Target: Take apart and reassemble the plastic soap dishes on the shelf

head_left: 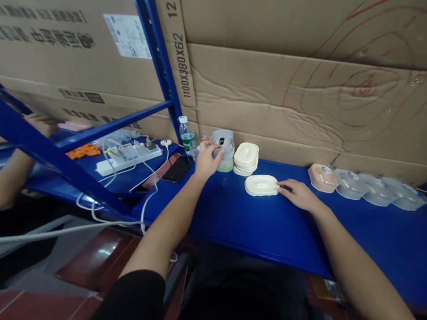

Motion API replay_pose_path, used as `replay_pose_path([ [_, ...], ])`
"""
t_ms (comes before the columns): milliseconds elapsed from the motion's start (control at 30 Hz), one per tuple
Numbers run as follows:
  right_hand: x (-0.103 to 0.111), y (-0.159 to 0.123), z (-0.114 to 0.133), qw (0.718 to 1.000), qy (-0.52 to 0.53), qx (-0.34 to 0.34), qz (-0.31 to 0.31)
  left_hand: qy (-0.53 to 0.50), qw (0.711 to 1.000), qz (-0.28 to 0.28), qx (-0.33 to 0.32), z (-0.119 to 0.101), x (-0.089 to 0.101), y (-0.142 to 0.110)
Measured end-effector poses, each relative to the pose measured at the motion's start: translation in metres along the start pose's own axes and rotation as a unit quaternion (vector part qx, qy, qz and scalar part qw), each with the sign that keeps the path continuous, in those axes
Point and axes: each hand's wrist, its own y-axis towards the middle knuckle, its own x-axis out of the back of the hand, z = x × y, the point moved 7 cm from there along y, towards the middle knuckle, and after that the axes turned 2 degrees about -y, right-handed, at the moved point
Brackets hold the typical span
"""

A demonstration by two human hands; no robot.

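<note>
My right hand point(298, 194) pinches the right end of a cream oval plastic piece point(262, 185) with a raised middle, which lies flat on the blue tabletop point(252, 226). My left hand point(207, 160) is at a stack of grey plastic covers point(225, 137), its fingers and thumb bent around the left side of the upper one, which has a dark slot. Pale green pieces point(225, 165) show under the grey ones. Between the hands, just behind the oval piece, stands a stack of similar cream pieces point(246, 155).
A water bottle point(187, 136) and a dark phone point(177, 168) are left of the stacks. Several round-cornered cases, one of them pink point(322, 178), line the back right. A white power strip point(129, 158) with cables lies beyond the blue post. Another person's arm point(7, 179) shows far left.
</note>
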Motion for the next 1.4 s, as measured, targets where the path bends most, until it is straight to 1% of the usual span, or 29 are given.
replay_pose_path([
  [100, -0.001, 0.000, -0.001, 1.000, -0.002, 0.001, 0.003, -0.015, 0.999, 0.027, -0.008, 0.000, -0.005, 0.000],
  [267, 0.000, 0.000, 0.000, 1.000, 0.006, 0.001, 0.005, -0.027, 0.998, 0.044, -0.035, -0.007, -0.003, 0.003],
  [400, 0.001, 0.000, 0.000, 1.000, 0.005, -0.004, 0.003, -0.030, 0.997, 0.062, -0.038, -0.009, -0.005, 0.005],
  [633, 0.001, 0.000, 0.002, 1.000, 0.007, -0.005, 0.001, -0.016, 0.998, 0.049, -0.035, -0.008, -0.003, 0.003],
  [833, 0.000, 0.000, 0.002, 1.000, 0.005, 0.000, 0.000, 0.018, 0.998, 0.054, -0.028, -0.010, 0.001, 0.004],
  [1033, 0.003, 0.000, 0.008, 1.000, 0.000, 0.012, -0.002, 0.006, 0.998, 0.057, -0.034, -0.012, 0.002, 0.008],
  [1167, 0.003, 0.000, 0.007, 1.000, -0.007, -0.002, 0.003, -0.011, 0.999, 0.040, -0.034, -0.011, 0.003, 0.009],
  [1333, 0.004, 0.000, 0.010, 1.000, 0.001, 0.007, 0.001, -0.067, 0.996, -0.038, -0.053, -0.016, 0.017, 0.009],
  [1400, 0.008, 0.000, 0.012, 1.000, 0.013, 0.010, -0.020, -0.101, 0.992, -0.058, -0.054, -0.023, 0.023, 0.007],
])
